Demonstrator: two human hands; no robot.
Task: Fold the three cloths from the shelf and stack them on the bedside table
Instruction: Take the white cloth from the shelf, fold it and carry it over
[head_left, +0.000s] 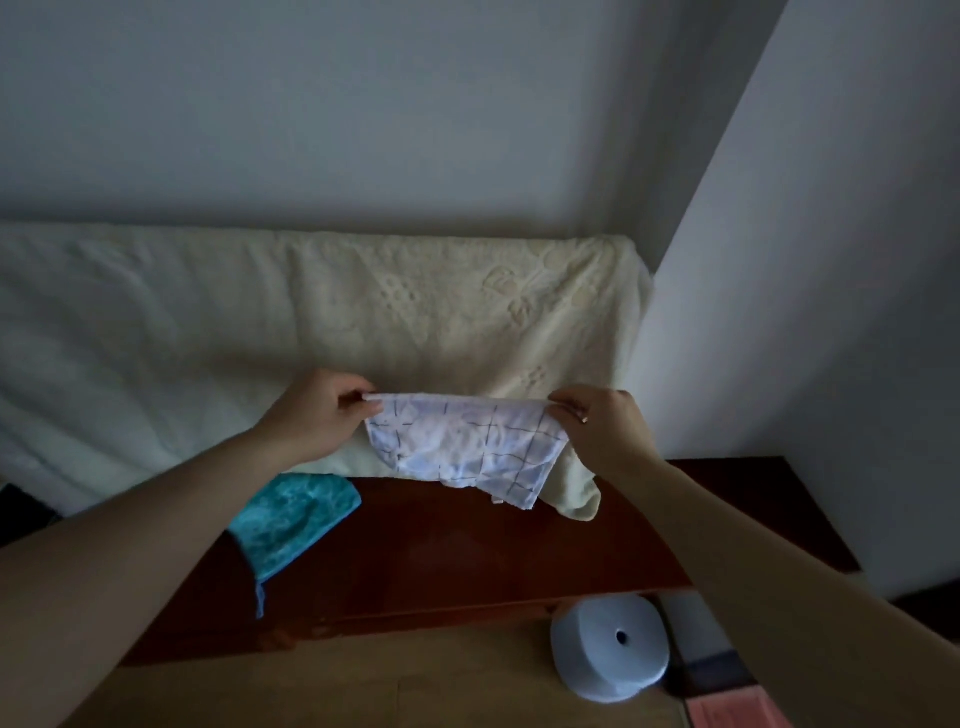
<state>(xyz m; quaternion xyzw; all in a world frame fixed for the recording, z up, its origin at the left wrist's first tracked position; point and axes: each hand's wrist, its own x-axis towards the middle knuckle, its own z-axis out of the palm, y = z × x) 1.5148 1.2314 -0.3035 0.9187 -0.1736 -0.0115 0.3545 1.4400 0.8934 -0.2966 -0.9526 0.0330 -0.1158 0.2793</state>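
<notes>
While left hand (324, 415) and right hand (597, 423) pinch checked cloth (462, 441) | teal cloth (291, 519) on table (467, 561) | writing: apparently none

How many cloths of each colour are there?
White checked cloth, held up by left hand and right hand: 1
Teal cloth on the dark wooden table: 1
Cream cloth draped behind: 1
Total: 3
</notes>
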